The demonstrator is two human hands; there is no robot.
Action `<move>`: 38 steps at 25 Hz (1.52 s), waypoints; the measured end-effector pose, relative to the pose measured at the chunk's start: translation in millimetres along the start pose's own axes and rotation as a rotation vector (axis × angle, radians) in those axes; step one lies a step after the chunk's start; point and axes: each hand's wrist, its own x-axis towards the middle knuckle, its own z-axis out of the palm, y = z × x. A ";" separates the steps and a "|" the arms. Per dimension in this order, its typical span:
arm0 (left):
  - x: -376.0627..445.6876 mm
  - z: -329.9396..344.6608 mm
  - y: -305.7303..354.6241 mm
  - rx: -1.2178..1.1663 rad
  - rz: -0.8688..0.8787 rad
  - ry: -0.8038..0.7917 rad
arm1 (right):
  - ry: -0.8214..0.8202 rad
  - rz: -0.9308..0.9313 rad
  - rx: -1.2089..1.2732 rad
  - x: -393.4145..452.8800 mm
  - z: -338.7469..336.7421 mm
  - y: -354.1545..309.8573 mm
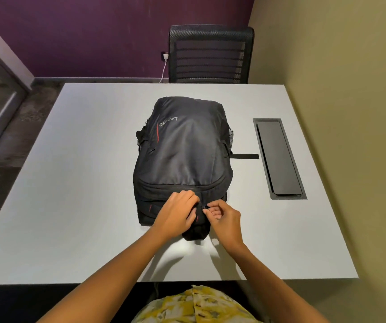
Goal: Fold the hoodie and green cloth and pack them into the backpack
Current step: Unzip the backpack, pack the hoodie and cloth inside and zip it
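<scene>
Hidden: hoodie and green cloth not visible; backpack (182,155) appears zipped.
Backpack: one, black, flat at counter (89,183) centre, top end toward 6 o'clock.
Left hand (175,213): fingers curled, gripping backpack's top fabric.
Right hand (224,220): fingers pinching the zipper pull (203,207).
Room: bare counter at 9 o'clock; cable hatch (278,157) at 3 o'clock.
Chair (210,54): one, at 12 o'clock.

Both hands (201,214) on backpack (182,150) zipper
</scene>
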 end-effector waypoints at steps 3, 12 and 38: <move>5.2 10.2 4.0 0.073 -0.061 -0.029 | 0.004 0.020 0.070 -5.3 -1.8 -2.2; 24.1 -13.6 17.0 0.192 -0.127 -0.154 | 0.025 -0.126 -0.103 1.0 -5.0 1.6; 47.2 -129.5 31.8 -0.297 -0.323 -0.482 | 0.197 0.030 -0.230 124.7 -80.4 2.0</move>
